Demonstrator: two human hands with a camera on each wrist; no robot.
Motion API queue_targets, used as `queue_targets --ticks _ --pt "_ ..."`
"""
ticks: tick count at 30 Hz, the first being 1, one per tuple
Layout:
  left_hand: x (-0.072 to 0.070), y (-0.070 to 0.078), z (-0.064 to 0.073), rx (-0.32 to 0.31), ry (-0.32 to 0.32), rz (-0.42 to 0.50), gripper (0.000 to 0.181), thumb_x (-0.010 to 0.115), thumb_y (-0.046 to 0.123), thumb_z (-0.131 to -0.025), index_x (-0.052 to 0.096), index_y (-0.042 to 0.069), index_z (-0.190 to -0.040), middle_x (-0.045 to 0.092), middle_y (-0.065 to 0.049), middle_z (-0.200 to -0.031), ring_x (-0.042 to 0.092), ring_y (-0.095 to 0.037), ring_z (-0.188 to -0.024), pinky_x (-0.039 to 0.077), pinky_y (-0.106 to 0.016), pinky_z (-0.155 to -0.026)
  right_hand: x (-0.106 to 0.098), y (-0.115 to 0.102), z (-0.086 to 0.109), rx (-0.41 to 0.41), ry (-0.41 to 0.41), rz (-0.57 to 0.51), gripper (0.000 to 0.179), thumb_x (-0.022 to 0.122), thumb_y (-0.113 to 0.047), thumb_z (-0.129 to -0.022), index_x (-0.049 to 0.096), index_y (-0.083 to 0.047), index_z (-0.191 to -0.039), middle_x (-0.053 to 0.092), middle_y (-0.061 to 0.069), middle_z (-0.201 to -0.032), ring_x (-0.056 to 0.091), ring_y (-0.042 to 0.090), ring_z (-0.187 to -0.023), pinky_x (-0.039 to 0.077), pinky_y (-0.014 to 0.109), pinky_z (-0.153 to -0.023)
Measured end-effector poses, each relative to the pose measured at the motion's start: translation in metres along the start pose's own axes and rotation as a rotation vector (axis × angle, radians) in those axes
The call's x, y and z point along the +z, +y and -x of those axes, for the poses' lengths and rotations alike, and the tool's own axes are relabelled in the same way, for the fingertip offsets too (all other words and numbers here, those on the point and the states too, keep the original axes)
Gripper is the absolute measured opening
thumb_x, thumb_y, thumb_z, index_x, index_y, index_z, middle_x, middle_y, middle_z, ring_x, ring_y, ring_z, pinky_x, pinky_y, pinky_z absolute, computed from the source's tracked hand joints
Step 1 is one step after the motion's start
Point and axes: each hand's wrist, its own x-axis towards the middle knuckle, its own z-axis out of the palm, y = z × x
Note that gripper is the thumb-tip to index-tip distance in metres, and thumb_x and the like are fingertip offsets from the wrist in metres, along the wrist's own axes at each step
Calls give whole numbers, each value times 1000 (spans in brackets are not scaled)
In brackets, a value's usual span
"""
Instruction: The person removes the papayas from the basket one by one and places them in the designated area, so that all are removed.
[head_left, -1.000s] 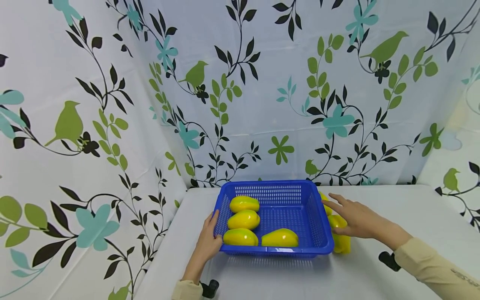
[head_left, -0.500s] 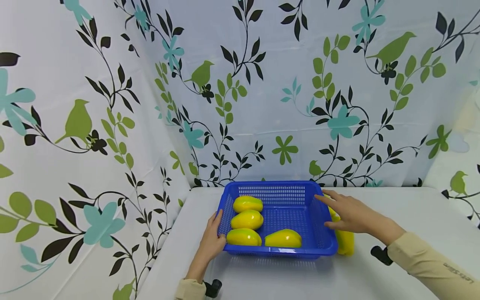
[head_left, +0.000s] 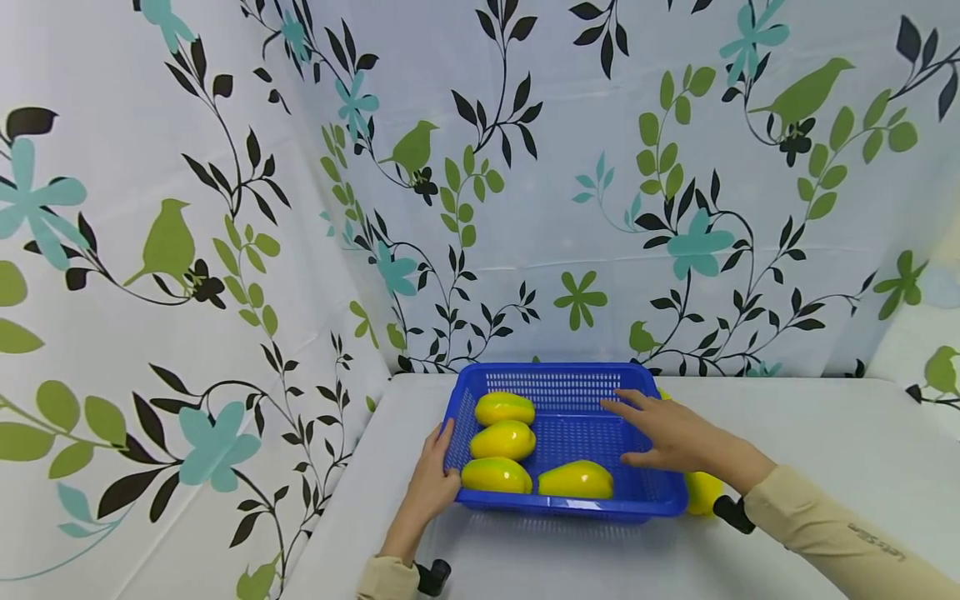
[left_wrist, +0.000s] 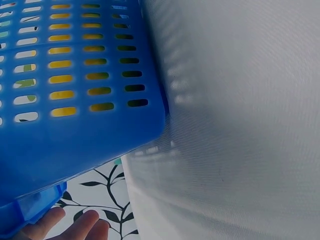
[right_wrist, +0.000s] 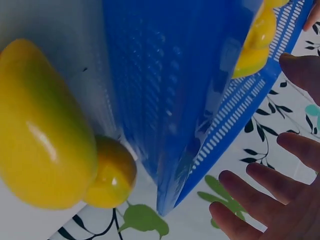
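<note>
A blue plastic basket [head_left: 570, 505] with slotted walls holds several glossy yellow-green mangoes. Three of them form a column along its left side, and another mango [head_left: 576, 480] lies by the front wall. My left hand [head_left: 431, 479] grips the basket's left rim near the front corner; its fingertips show past the rim in the left wrist view. Above the basket's right side, my right hand [head_left: 678, 433] is spread with nothing in it. Outside the right wall lie more mangoes, a large one [right_wrist: 47, 130] and a smaller-looking one [right_wrist: 111, 172] in the right wrist view, mostly hidden by my right arm in the head view.
The basket stands on a white-covered table [head_left: 825, 442], near its back edge. A white curtain [head_left: 525, 208] printed with leaves, birds and flowers hangs behind and on both sides. A black wrist mount [head_left: 733, 514] sticks out below my right wrist.
My right hand has moved left, from over the mangoes outside the basket to above its right side, fingers still spread. My left hand stays at the rim. The view has shifted slightly.
</note>
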Motion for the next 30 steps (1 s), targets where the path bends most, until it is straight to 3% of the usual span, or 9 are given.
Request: queue_targets --ticks 15,24,30 --pt "1 2 0 3 10 -13 76 47 -5 -79 30 -1 -153 27 -27 -154 33 -47 -139 28 -63 -109 17 -26 -25 -31 -89 -68 73 70 -48 -86 48 -14 -146 48 19 -144 56 43 -119 40 67 -97" --pt "2 1 0 -1 5 -9 77 47 -6 -79 29 0 -154 27 -26 -155 32 -46 -139 27 -62 -110 24 -37 -30 13 -209 -80 69 68 -52 -86 52 -16 -143 54 15 -140 53 39 -126 37 63 -103" --pt "1 0 -1 -13 5 -7 79 47 -6 -78 29 2 -154 26 -25 -156 32 -46 -139 28 -64 -109 31 -40 -31 16 -232 -114 65 68 -51 -87 54 -17 -141 54 15 -140 54 40 -124 39 63 -101"
